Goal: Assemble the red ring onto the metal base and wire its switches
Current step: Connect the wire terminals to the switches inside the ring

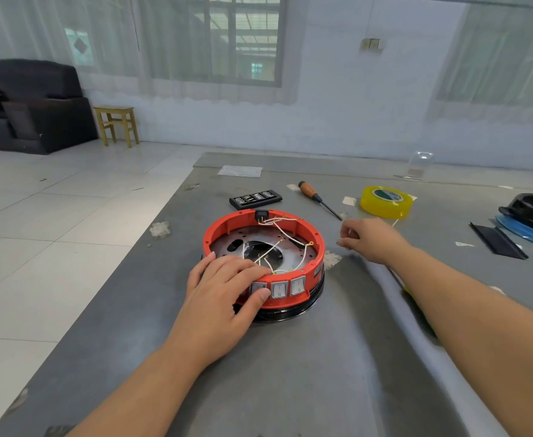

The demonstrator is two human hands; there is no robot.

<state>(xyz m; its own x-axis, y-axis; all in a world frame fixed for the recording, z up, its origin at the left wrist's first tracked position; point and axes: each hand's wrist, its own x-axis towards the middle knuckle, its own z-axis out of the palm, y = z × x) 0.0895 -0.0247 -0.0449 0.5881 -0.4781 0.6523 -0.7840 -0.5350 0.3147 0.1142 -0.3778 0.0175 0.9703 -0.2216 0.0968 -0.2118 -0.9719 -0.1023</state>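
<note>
Left hand (227, 288) presses flat on the red ring (263, 260), already seated on the metal base (252, 247); right hand (369, 239), beside the ring, seems to pinch something tiny (unclear). Loose wires (282, 230) could snag.

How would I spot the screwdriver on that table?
Start at the red ring in the middle of the grey table and look beyond it, towards the yellow tape roll. The screwdriver lies between them: orange handle, thin dark shaft.
</note>
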